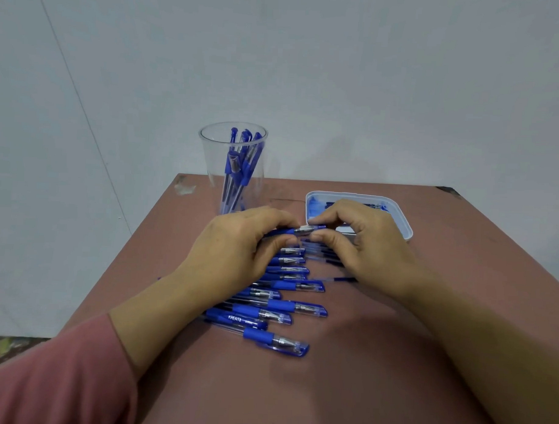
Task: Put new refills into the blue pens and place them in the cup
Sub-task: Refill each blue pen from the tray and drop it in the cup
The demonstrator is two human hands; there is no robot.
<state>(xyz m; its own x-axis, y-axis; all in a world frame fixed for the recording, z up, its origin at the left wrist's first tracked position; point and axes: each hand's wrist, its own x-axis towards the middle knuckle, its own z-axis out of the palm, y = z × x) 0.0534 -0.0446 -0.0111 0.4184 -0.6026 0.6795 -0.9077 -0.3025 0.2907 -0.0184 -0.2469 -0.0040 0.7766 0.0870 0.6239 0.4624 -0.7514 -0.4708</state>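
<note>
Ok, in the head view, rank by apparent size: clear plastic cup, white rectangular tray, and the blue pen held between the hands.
1. Clear plastic cup and white rectangular tray: look alike; the right hand hides part of the tray, so unranked.
2. Blue pen: smallest, mostly hidden by the hands.

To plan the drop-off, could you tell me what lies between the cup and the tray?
In the head view, only bare table lies between cup and tray.

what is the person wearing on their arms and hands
The left hand and right hand are bare: no gloves, rings or watch visible. The left arm has a dusty pink long sleeve pushed up the forearm. The right forearm shows no sleeve within the frame.
</note>
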